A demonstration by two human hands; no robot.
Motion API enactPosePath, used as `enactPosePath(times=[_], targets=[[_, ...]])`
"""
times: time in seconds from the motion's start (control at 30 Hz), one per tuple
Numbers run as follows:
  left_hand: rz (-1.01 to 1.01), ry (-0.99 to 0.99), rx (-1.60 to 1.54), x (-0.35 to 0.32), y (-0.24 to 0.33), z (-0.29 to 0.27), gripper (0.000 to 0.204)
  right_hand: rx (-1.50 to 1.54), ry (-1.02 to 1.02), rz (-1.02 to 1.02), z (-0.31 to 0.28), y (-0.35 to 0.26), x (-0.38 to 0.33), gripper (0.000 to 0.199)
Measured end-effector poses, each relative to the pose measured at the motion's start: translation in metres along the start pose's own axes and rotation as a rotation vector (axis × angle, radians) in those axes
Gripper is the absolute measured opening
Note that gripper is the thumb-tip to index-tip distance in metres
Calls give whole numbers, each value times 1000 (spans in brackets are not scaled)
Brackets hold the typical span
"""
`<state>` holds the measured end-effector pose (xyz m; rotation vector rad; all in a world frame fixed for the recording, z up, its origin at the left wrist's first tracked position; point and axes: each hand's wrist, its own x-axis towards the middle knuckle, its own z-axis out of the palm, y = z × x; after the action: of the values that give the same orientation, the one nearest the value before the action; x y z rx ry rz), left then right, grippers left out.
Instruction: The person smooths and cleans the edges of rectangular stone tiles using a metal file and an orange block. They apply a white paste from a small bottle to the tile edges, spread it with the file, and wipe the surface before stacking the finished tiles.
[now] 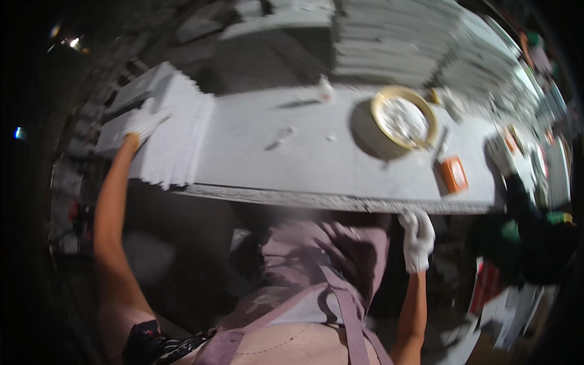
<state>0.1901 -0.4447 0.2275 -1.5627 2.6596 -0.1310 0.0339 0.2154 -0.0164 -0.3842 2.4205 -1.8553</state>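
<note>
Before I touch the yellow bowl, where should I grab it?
The yellow bowl is probably easiest by its raised round rim, coming from the left: a thin grey bar and an orange block lie toward its right. White stuff lies inside, so better hold it level.

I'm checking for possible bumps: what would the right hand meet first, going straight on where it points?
Probably the table's front edge, right at the right hand. Depth is unclear; if it passed above, the yellow bowl seems next.
</note>
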Motion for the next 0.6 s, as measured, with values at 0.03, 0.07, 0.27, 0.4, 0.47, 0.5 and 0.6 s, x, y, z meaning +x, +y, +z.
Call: enactPosePath(times=[0.03,0.07,0.27,0.4,0.47,0.5,0.6], targets=[[70,95,66,-5,8,2,107,-267,32,-245,2,-3,6,14],[139,247,124,-15,14,7,99,-346,43,-370,2,-7,11,10],[1148,244,-362,-111,108,83,61,-531,12,-629,27,-23,46,18],[1505,82,-267,-179,164,118,53,-665,14,-700,32,-13,76,24],[1518,45,-295,-197,185,132,53,-635,139,-708,28,-2,92,18],[1506,27,-280,-203,193,138,54,-606,227,-710,28,3,100,17],[1524,39,-342,-212,212,157,53,-428,524,-475,34,15,117,13]])
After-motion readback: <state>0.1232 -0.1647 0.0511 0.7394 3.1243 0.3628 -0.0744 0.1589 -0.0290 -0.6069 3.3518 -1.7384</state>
